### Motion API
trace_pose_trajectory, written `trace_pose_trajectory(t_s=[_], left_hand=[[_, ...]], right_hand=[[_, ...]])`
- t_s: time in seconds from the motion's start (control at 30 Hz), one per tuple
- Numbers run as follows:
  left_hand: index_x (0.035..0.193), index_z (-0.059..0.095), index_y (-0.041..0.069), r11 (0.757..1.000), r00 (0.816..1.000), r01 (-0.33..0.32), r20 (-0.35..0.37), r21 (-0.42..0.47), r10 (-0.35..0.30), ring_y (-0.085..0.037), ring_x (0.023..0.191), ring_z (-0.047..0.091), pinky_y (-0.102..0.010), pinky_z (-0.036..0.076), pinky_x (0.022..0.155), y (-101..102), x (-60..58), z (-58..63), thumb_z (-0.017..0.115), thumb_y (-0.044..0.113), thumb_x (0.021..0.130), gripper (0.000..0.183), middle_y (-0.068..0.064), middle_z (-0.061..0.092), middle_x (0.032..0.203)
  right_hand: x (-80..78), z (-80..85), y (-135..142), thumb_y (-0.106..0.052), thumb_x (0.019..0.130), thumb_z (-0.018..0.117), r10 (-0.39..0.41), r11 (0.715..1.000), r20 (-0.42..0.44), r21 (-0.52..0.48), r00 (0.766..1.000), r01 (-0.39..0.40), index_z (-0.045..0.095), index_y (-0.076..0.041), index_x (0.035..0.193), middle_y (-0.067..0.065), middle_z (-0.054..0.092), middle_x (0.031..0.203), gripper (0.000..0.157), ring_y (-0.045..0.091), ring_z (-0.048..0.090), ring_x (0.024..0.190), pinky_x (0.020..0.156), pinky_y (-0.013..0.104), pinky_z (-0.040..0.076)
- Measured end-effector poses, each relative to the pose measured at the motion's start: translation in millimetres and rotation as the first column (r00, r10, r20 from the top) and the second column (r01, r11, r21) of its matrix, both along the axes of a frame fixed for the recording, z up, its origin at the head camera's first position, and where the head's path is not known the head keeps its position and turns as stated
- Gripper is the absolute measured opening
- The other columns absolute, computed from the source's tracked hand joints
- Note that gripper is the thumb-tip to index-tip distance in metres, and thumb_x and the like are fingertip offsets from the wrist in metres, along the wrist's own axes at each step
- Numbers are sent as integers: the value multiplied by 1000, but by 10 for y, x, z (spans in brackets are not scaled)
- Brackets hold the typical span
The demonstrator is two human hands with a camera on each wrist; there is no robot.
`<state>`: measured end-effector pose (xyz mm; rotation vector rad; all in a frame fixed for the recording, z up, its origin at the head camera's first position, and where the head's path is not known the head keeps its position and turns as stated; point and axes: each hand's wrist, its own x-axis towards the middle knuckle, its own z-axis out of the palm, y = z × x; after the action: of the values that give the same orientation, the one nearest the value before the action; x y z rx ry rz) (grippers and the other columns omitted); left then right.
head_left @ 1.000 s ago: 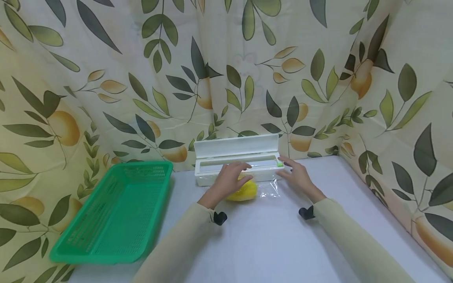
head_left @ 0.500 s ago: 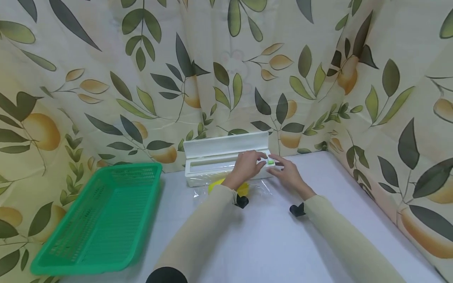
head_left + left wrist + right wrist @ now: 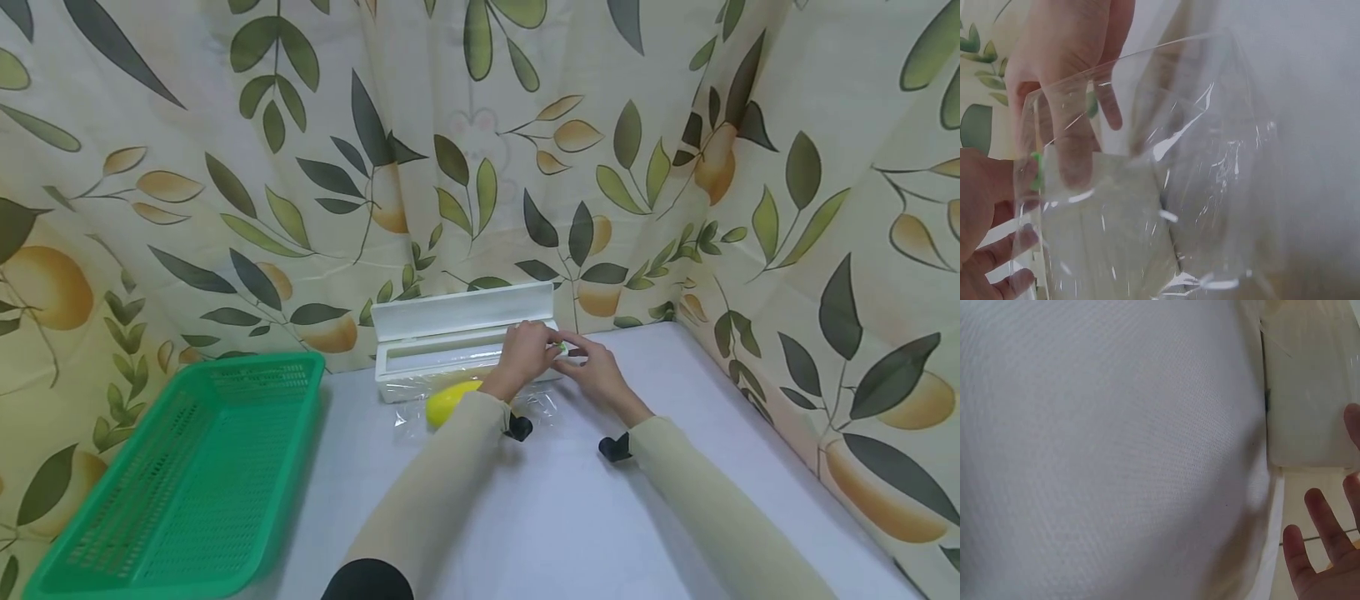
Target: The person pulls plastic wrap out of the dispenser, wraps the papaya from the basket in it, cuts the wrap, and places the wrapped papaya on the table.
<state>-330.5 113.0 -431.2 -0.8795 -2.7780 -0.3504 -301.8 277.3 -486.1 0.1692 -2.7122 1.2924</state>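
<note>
A white cling film dispenser (image 3: 412,389) stands at the back of the table with its lid raised. Clear film (image 3: 1210,162) hangs off its front, over a smooth yellow object (image 3: 450,404) partly hidden by the left arm; I cannot tell its kind. My left hand (image 3: 525,360) reaches to the dispenser's right end, a finger touching the green slide cutter (image 3: 1037,172); its thumb is not clearly seen. My right hand (image 3: 603,379) holds that same end, thumb on the front face (image 3: 1310,381) and index finger over the top; its other fingers are spread.
A green perforated plastic basket (image 3: 187,483) stands on the left of the white tablecloth (image 3: 555,533). Leaf-and-fruit patterned curtain (image 3: 480,208) closes off the back and sides. Black camera mounts (image 3: 615,448) sit on both wrists.
My left hand has moved right, from above the yellow object to the green slide cutter. My right hand has stayed at the dispenser's end. The head view has turned slightly right.
</note>
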Motion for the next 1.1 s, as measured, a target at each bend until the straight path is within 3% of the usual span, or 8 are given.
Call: trace_pose_trajectory(t_s=[0.53, 0.8, 1.1], left_hand=[[111, 81, 23, 999, 998, -4, 58, 47, 1, -15, 98, 63, -35, 47, 90, 18, -31, -27, 72, 22, 97, 16, 9, 75, 104], [109, 80, 27, 999, 999, -33, 13, 8, 33, -13, 94, 61, -35, 46, 89, -33, -56, -36, 73, 26, 97, 15, 12, 75, 102], [110, 79, 28, 999, 1000, -27, -9, -36, 27, -12, 93, 61, -33, 46, 85, -46, -59, -43, 72, 30, 98, 14, 13, 74, 102]], right_hand=[[11, 8, -25, -32, 94, 77, -28, 1000, 55, -5, 998, 28, 52, -27, 152, 15, 52, 152, 64, 41, 58, 126, 94, 53, 54], [-11, 27, -49, -34, 93, 78, -28, 1000, 57, -5, 998, 28, 52, -26, 152, 17, 51, 152, 65, 40, 58, 126, 93, 53, 54], [-12, 0, -1, -34, 92, 79, -18, 1000, 36, 19, 999, 18, 54, -27, 150, 17, 51, 152, 63, 40, 61, 124, 92, 54, 54]])
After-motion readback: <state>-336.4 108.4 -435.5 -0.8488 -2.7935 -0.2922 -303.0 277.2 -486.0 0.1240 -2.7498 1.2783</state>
